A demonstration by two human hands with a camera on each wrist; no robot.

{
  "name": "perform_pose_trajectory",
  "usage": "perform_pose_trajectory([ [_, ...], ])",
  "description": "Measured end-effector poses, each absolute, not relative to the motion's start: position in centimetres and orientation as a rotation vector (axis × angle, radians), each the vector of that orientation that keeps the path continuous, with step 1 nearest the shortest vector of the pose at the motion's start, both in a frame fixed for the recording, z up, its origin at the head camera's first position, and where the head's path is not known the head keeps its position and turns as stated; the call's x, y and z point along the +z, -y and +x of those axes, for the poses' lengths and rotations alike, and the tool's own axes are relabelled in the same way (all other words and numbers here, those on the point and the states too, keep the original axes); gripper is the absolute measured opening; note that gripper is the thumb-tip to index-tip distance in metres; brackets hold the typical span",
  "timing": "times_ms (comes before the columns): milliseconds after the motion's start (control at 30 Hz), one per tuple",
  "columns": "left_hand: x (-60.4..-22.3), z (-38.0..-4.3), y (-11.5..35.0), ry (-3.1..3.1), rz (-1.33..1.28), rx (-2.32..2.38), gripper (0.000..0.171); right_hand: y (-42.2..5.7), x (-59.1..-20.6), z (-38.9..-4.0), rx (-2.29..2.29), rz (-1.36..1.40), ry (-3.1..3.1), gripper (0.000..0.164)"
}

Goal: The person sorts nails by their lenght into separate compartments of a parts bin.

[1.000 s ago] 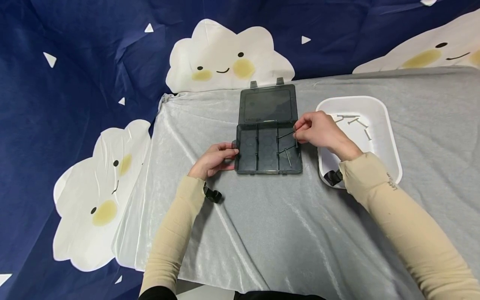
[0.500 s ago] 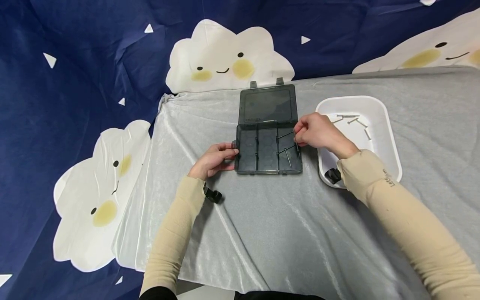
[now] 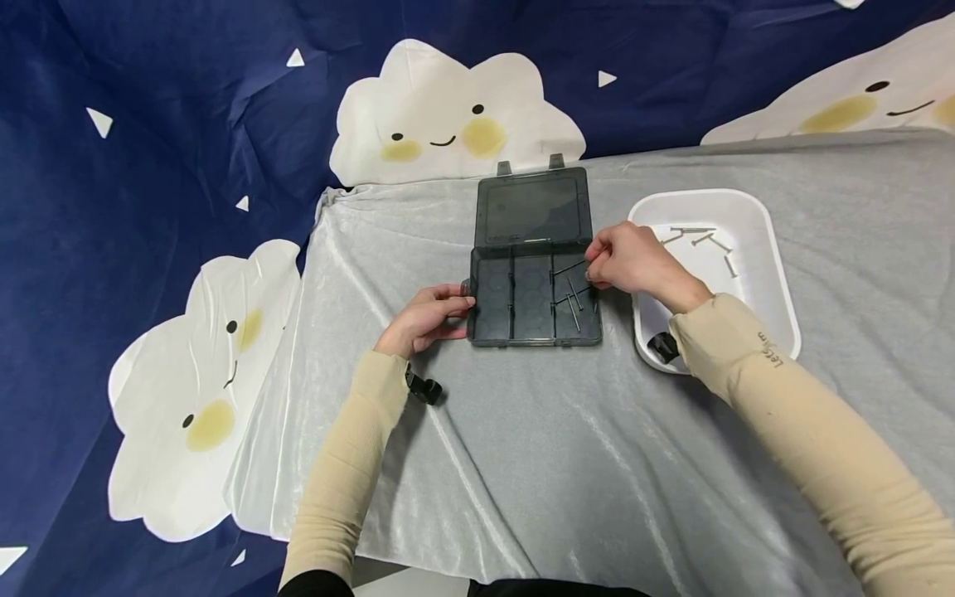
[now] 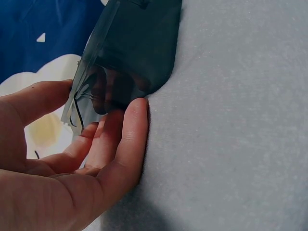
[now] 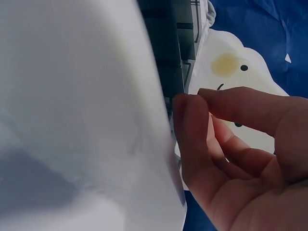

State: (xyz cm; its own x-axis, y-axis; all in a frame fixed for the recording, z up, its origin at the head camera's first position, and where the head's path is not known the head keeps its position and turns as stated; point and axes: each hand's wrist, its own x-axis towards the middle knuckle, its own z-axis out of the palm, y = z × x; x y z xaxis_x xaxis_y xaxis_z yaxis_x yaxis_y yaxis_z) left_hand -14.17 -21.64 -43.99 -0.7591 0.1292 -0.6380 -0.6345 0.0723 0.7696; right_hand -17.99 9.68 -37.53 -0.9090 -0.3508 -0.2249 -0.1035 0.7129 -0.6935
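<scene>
In the head view a smoky translucent compartment box (image 3: 533, 298) lies with its lid (image 3: 533, 207) raised at the back. My left hand (image 3: 433, 317) grips its left side; in the left wrist view the thumb is on the wall's edge and the fingers (image 4: 134, 130) are at the lower side. Several thin metal pins with flat heads (image 3: 573, 313), nails or screws, lie crossed in the right compartment. At the right wall is my right hand (image 3: 634, 257), thumb and forefinger tips nearly together. In the right wrist view nothing shows between those fingertips (image 5: 195, 115).
A white plastic tub (image 3: 787, 303) stands right of the box, under my right forearm, with several similar pins (image 3: 694, 230) inside. Grey velvety cloth (image 3: 522, 448) covers the table. Behind hangs a dark blue cloth (image 3: 656, 50) with cloud prints.
The pin that hung from my right fingertips now lies across the others in the right compartment. My right hand has barely shifted. The left hand and box have stayed in place.
</scene>
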Motion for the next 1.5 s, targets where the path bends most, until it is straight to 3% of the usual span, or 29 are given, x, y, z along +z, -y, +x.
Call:
perform_pose_trajectory([
  [567, -44.1, -14.2, 21.8, -1.793, -0.494, 1.743, 0.038, -13.0, -34.4, -18.9, -1.067, -0.366, -2.761, 0.019],
  [833, -44.1, -14.2, 21.8, -1.794, -0.493, 1.746, 0.037, -16.3, -33.8, -20.3, -0.806, -0.51, -2.93, 0.02],
  [1500, -43.7, -14.1, 21.8, -1.786, -0.494, 1.739, 0.037, -18.7, -39.8, -22.7, -0.518, -0.454, -2.792, 0.03],
])
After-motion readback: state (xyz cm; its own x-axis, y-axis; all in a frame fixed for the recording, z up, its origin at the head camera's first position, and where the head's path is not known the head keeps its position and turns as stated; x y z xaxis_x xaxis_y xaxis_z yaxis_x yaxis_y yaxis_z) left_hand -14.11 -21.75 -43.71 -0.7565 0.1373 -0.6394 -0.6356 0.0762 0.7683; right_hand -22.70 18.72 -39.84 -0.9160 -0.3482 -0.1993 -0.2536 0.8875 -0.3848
